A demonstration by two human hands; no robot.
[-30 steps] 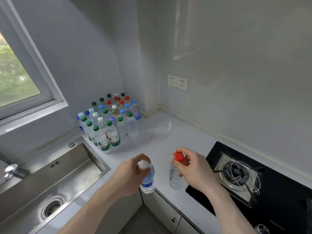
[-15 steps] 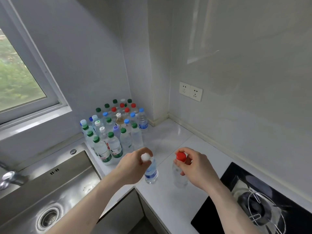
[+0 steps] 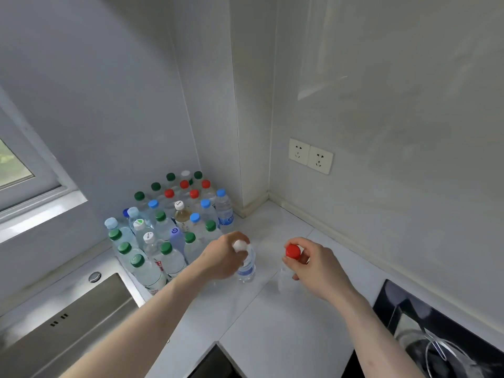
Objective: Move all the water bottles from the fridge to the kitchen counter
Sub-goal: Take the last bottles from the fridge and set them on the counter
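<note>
My left hand [image 3: 222, 259] grips the neck of a clear bottle with a white cap and blue label [image 3: 246, 266], just right of the cluster. My right hand [image 3: 313, 264] pinches the neck of a clear bottle with a red cap [image 3: 293, 251]; its body shows faintly below the hand. Both bottles hang upright low over the white counter [image 3: 272, 317]; whether they touch it I cannot tell. Several bottles with green, blue, red and white caps [image 3: 169, 227] stand packed together in the back left corner of the counter.
A steel sink [image 3: 68, 323] lies at the lower left, with a window [image 3: 16, 165] above it. A black hob with a wire pan support [image 3: 441, 347] sits at the lower right. Two wall sockets [image 3: 311, 156] are on the right wall.
Both hands have carried their bottles forward over the counter, closer to the bottle cluster. The view has shifted left, so less of the hob shows.
</note>
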